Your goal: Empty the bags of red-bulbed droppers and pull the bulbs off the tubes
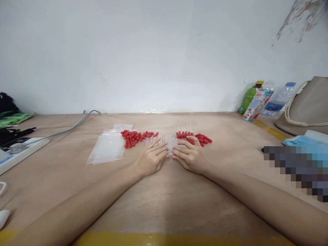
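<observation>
A row of thin clear glass dropper tubes [170,142] lies side by side on the table in front of me. My left hand [152,159] rests over the left part of the row, its fingers stretched out and touching the tubes. From the other side my right hand [192,156] reaches in with fingers extended and a little apart, also on the tubes. Loose red rubber bulbs [132,137] form a pile beyond my left hand. Behind my right hand lie droppers [183,134] with red bulbs on clear tubes, and more red bulbs [204,139] beside them. My hands cover some tubes.
Clear zip bags [107,147] lie left of the bulbs. A grey cable [77,121] runs to a white power strip [23,153]. At right stand a green bottle [249,99], a water bottle [278,100], a beige bag [304,106] and a blue packet [307,141].
</observation>
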